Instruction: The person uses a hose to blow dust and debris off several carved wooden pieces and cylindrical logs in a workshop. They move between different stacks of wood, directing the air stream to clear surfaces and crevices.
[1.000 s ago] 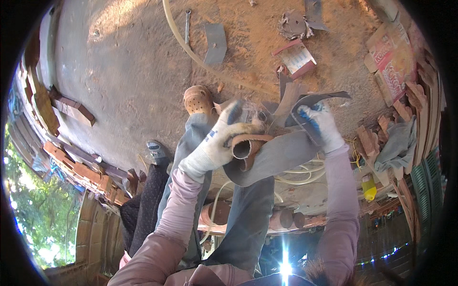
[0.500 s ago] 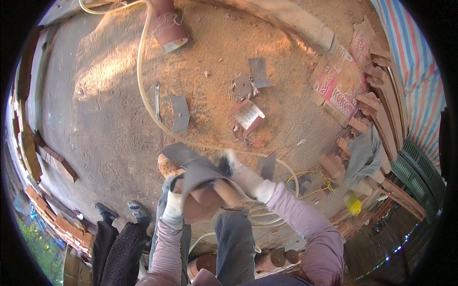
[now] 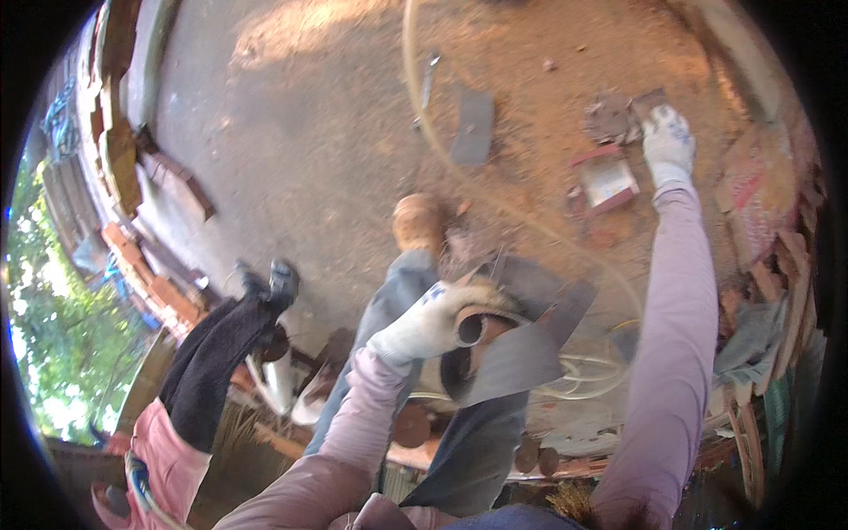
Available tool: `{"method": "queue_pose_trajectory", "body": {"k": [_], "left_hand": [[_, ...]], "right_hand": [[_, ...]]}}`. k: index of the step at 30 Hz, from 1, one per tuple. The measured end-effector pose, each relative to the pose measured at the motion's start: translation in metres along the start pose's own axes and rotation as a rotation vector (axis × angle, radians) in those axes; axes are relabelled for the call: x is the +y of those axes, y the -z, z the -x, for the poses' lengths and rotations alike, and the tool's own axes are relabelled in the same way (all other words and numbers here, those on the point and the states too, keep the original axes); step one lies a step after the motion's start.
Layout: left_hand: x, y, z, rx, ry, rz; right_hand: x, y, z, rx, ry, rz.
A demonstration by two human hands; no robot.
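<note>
My left hand (image 3: 437, 322), in a white glove, is closed round the curled edge of a dark grey flexible sheet (image 3: 517, 362) over my lap. More grey sheet pieces (image 3: 539, 287) lie bunched just beyond it, so what is under them is partly hidden. My right arm is stretched far forward. At its end my gloved right hand (image 3: 669, 141) grips the edge of a small dark grey sheet (image 3: 649, 102) on the ground. That sheet lies against a round, ragged-edged disc (image 3: 609, 119). Close by stands an open red box (image 3: 605, 179) with a pale inside.
A wrench (image 3: 428, 84) and another grey sheet (image 3: 473, 126) lie on the dusty floor. A pale hose (image 3: 442, 155) curves across and coils near my knees. At the left, another person's dark-trousered legs (image 3: 225, 340) are close. Wood pieces (image 3: 177, 181) line the left side.
My right hand has left the sheet over my lap and reached forward to the small grey sheet on the ground. My left hand still holds the lap sheet. The view has swung.
</note>
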State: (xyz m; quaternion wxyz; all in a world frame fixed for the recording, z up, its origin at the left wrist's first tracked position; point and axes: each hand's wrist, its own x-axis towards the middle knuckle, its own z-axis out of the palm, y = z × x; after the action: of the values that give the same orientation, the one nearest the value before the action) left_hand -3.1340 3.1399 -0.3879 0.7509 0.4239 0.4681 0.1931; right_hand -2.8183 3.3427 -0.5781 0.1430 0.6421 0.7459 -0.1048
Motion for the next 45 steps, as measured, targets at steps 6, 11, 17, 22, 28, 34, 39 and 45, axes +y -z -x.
{"method": "queue_pose_trajectory", "body": {"k": [6,11,17,22,28,34,39,45], "left_hand": [[-0.011,0.013,0.008,0.009,0.044,0.016],[-0.005,0.01,0.009,0.019,0.057,0.036],[-0.007,0.018,0.023,0.086,0.076,-0.119],[-0.026,0.02,0.048,0.238,0.081,-0.197],[-0.012,0.028,0.069,0.206,0.231,-0.19],[0.138,-0.018,0.156,0.605,-0.026,-0.425],[0.22,-0.026,0.127,0.525,-0.195,0.049],[0.254,-0.059,0.013,0.261,-0.038,0.713]], "right_hand": [[-0.089,0.034,0.063,-0.532,0.409,0.043],[-0.205,-0.022,0.078,-0.524,0.662,0.001],[-0.237,-0.057,0.077,-0.322,0.372,-0.325],[-0.162,0.025,0.144,0.168,-0.162,-0.766],[-0.036,0.181,0.346,0.542,-0.864,-1.185],[-0.03,0.289,0.639,0.197,-1.518,-0.869],[-0.115,0.307,0.804,0.434,-1.976,-1.088],[-0.096,0.281,0.762,0.716,-2.002,-1.469]]}}
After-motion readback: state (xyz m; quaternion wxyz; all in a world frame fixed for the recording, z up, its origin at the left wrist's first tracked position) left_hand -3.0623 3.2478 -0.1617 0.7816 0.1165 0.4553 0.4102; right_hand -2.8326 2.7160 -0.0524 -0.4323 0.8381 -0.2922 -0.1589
